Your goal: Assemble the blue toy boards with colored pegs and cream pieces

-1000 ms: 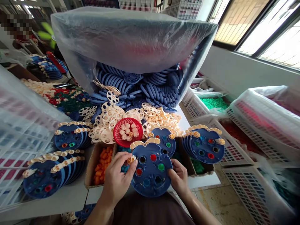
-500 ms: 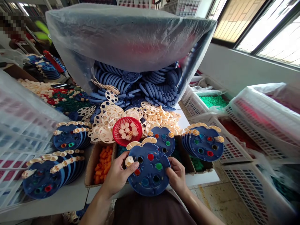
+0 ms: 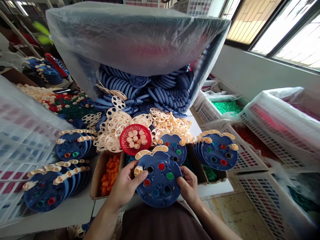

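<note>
A round blue plastic disc [image 3: 160, 195] is held up in front of me, tilted to face me. Red, green and dark round pieces sit in its holes, and a cream double-arched strip tops its upper edge. My left hand [image 3: 126, 183] grips its left rim, with the thumb beside a small cream knob [image 3: 138, 171]. On the right rim, my right hand [image 3: 188, 184] pinches the edge, its fingertips partly behind the disc. Another blue disc [image 3: 182, 154] with cream parts stands just behind. The held disc hides the lower part of that one.
A red basket [image 3: 149, 138] of cream knobs stands behind the discs. Orange pieces [image 3: 109, 173] fill a cardboard box at left. Stacks of similar discs stand left [image 3: 45, 196] and right [image 3: 215, 151]. Cream rings [image 3: 110, 141] and a plastic-covered crate [image 3: 140, 40] lie beyond; white crates [image 3: 265, 196] line the right.
The view has shifted very slightly. Both hands keep the same hold on the blue disc, and nothing else has visibly moved.
</note>
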